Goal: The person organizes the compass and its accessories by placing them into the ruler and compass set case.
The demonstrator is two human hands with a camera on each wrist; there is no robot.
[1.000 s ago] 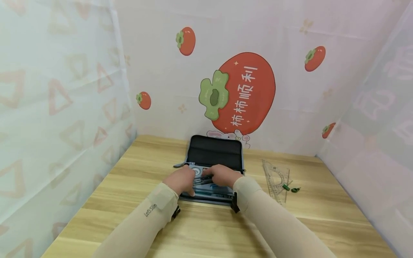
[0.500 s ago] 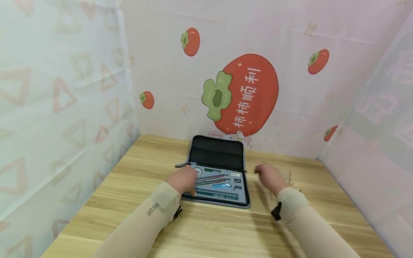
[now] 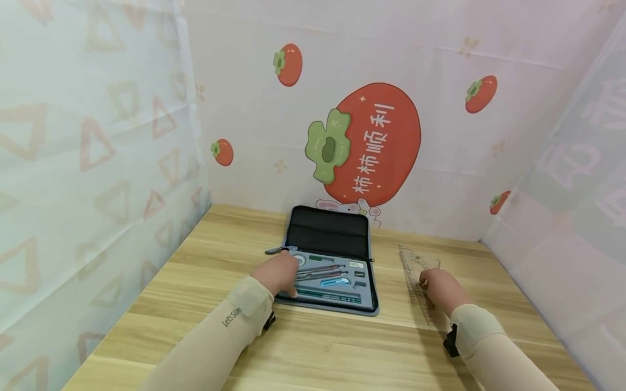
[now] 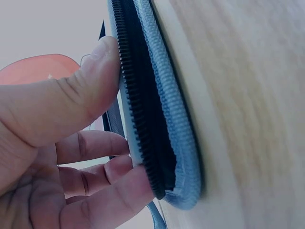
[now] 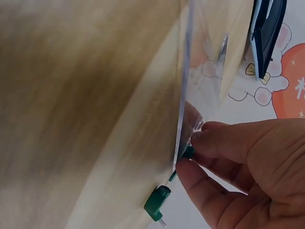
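My left hand (image 3: 280,272) grips the left end of an unfolded blue-grey zip case (image 3: 365,311). In the left wrist view its thumb and fingers bend against the zipper edge (image 4: 136,119). The case's tray holds silver compasses (image 3: 318,271), a light-blue cutter (image 3: 335,282), green pencils (image 3: 323,296), a sharpener (image 3: 360,274) and a white eraser (image 3: 356,264). My right hand (image 3: 444,289) is over the clear plastic rulers (image 3: 406,260) to the right. Its thumb and index finger pinch a small green piece (image 5: 188,152) beside a ruler's edge. A second green piece (image 5: 156,202) lies just below those fingers.
The case's black lid (image 3: 327,231) leans back toward a wall sheet printed with a large red persimmon (image 3: 386,146). Its zipper pull (image 3: 275,250) sticks out on the left. Cloth sheets enclose the wooden table (image 3: 313,347) on both sides.
My right hand has left the case and moved right, down to the rulers and green pieces. A green piece shows in the tray's top slot. My left hand has kept its place.
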